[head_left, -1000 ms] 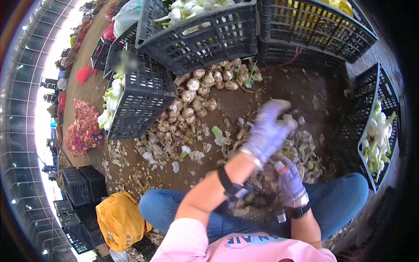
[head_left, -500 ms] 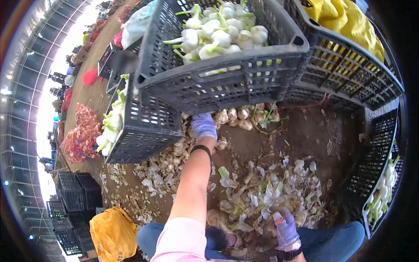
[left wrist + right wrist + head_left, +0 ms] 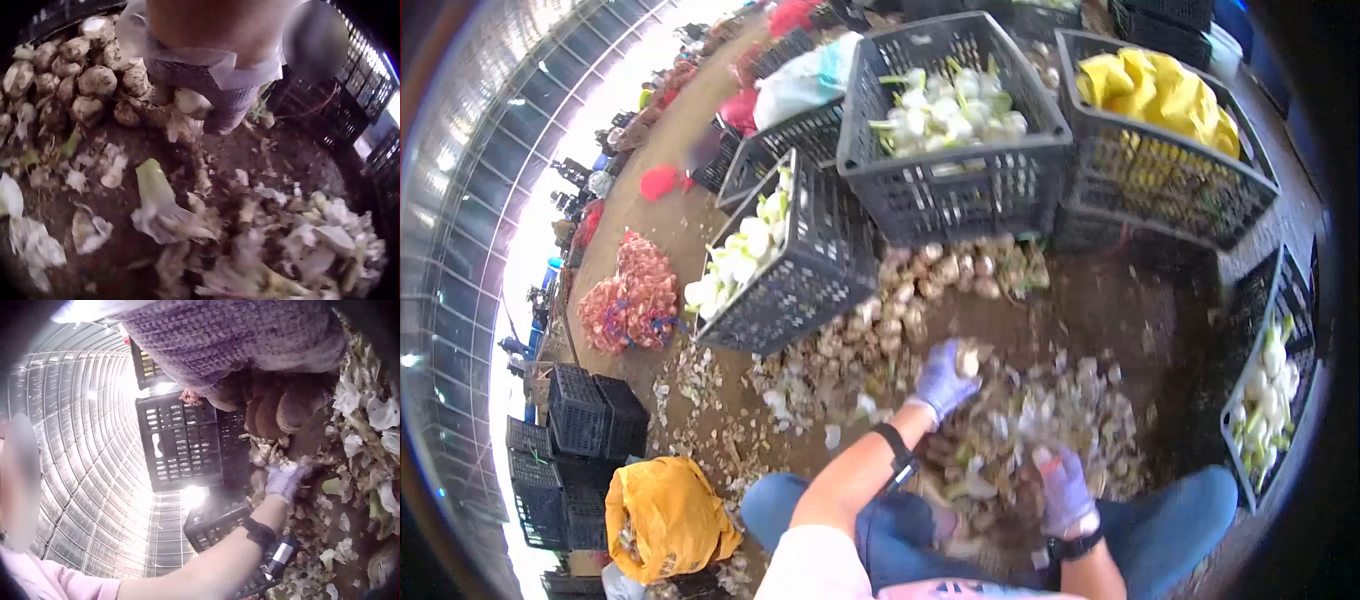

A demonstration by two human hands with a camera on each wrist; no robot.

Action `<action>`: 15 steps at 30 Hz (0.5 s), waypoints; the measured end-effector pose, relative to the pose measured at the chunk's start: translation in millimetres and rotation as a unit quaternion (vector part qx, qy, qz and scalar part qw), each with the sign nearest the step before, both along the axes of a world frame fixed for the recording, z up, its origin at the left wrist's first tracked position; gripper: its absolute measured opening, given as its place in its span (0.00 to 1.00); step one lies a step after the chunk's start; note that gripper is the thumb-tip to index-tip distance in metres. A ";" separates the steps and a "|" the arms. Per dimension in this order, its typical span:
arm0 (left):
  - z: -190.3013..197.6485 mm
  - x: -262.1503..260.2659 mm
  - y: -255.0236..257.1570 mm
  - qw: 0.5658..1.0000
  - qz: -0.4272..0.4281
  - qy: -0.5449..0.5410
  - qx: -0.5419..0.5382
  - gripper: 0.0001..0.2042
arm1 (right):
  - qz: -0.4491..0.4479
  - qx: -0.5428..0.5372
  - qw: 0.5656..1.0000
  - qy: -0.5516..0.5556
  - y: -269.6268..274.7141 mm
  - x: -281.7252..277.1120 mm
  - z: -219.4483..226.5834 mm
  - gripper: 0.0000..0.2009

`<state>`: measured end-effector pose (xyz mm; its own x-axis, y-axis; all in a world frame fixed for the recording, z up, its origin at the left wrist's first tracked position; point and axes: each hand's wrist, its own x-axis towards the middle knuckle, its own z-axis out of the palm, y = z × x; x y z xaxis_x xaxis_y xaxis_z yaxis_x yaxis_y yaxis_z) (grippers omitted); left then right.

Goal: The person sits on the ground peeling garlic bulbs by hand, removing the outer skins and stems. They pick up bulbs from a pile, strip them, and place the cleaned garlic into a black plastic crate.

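My left hand (image 3: 945, 385), in a purple glove, grips a garlic bulb (image 3: 967, 362) above the litter of peeled skins. In the left wrist view the same pale bulb (image 3: 192, 103) shows beside the gloved fingers. Behind it lies a heap of unpeeled garlic bulbs (image 3: 97, 81) with dirty skins. My right hand (image 3: 1065, 490), also gloved, is by the right knee over the garlic skins (image 3: 1040, 410). Its fingers (image 3: 294, 409) are curled in the right wrist view; I cannot tell whether they hold anything.
Black crates surround the floor: one holds white garlic (image 3: 955, 110), one a yellow cloth (image 3: 1150, 95). A tilted left crate (image 3: 820, 265) and a right crate (image 3: 1240, 420) also hold garlic. A yellow sack (image 3: 665, 520) and a red net sack (image 3: 630, 295) stand left.
My left hand first swung from beside the right hand to the unpeeled heap near the crates. Now it has come back nearer with a garlic bulb. The right hand stays by the knee.
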<state>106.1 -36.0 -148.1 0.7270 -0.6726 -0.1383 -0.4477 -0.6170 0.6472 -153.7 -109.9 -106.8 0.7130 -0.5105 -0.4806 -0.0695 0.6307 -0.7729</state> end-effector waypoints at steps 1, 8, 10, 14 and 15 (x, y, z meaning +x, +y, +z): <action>14.6 -11.4 8.1 0.991 -0.018 0.069 -0.112 0.35 | 0.003 0.006 0.999 -0.037 8.4 -8.1 -1.3 0.15; 157.6 -115.2 41.0 0.882 -0.056 0.346 -0.316 0.35 | 0.003 -0.065 0.995 -0.079 10.4 4.4 102.2 0.20; 158.6 -125.8 51.6 0.916 -0.127 0.225 -0.308 0.35 | -0.007 -0.148 0.986 -0.082 16.4 -2.3 99.4 0.19; 165.3 -146.7 55.8 0.918 -0.194 0.048 -0.344 0.34 | -0.053 -0.084 0.986 -0.131 21.6 -10.3 117.8 0.16; 166.8 -149.9 56.9 0.918 -0.214 0.008 -0.334 0.34 | -0.049 -0.058 0.987 -0.139 21.5 -12.3 115.7 0.16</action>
<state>-43.8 21.0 18.7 0.3774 -0.8350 0.4004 -0.5432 0.1506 0.8260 -166.0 -88.4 8.9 0.7537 -0.6232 -0.2085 0.2116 0.5305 -0.8209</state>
